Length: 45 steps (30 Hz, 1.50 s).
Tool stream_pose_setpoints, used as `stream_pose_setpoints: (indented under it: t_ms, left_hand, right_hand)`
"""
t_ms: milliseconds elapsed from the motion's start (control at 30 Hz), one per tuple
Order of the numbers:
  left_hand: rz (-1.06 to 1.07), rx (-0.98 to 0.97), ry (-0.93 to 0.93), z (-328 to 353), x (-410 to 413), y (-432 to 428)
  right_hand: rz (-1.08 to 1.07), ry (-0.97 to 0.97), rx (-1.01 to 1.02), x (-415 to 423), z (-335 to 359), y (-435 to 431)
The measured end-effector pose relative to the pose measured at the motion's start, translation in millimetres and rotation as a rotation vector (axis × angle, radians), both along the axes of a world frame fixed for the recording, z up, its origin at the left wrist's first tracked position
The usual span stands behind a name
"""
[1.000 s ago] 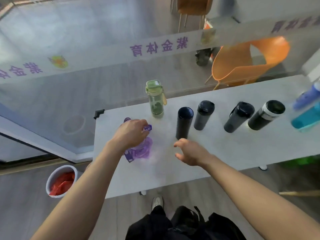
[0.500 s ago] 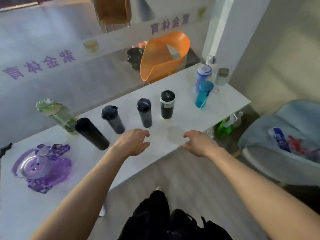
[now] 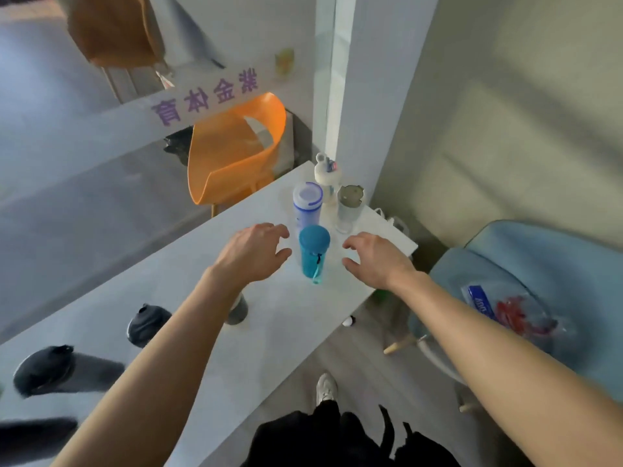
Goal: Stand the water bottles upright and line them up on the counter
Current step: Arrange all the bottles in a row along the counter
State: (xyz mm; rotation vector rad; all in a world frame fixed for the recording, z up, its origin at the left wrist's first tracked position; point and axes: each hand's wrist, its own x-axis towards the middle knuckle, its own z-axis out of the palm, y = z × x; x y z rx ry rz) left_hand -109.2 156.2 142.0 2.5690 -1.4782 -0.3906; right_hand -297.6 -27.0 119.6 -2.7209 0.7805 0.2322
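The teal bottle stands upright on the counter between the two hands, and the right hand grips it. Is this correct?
Not quite. In the head view the teal bottle does stand upright on the counter between the two hands, but the right hand does not grip it. Its fingers are spread, with a gap to the bottle. The left hand is apart from it too.

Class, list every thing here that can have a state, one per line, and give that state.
Left hand: open, holding nothing.
Right hand: open, holding nothing.
Teal bottle: upright, capped, between the hands, untouched.
White-and-blue bottle: upright, capped.
Clear bottle: upright, lid on.
White bottle: upright, capped.
Black bottles: standing, capped, blurred.
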Motion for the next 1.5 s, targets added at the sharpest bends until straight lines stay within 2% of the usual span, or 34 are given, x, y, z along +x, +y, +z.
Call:
stream_pose_setpoints:
  t_ms: [233, 433, 600, 800, 1033, 1133, 1333, 1500]
  left_hand:
    - [0.073, -0.063, -0.017, -2.9, 55.4, -88.5]
    - [0.22, -0.012, -0.013, -16.7, 78.4, -136.4]
    - [0.294, 0.076, 0.108, -35.4, 88.1, -165.3]
    - [0.345, 0.128, 0.223, -68.7, 80.9, -182.8]
    - [0.505, 0.115, 0.108, -79.8, 80.2, -167.8]
    - [0.621, 0.128, 0.091, -76.1, 89.9, -146.0]
    - [0.68, 0.174, 0.172, -80.8, 86.5, -131.7]
    - [0.626, 0.259, 0.051, -82.4, 85.2, -136.3]
  right_hand:
    - [-0.03, -0.214, -0.022, 54.8, 8.8, -92.8]
    - [-0.037, -0.33, 0.035, 121.1, 3.8, -157.0]
    - [0.045, -0.262, 0.096, 179.6, -15.3, -211.4]
    - [0.204, -0.07, 0.205, 226.7, -56.6, -255.5]
    - [0.288, 0.034, 0.292, 247.2, -94.6, -264.1]
    - [0.278, -0.027, 0.302, 249.0, -107.3, -263.8]
    - [0.308, -0.11, 0.293, 247.0, -120.0, -268.7]
    - [0.336, -0.147, 0.273, 247.4, -127.1, -273.5]
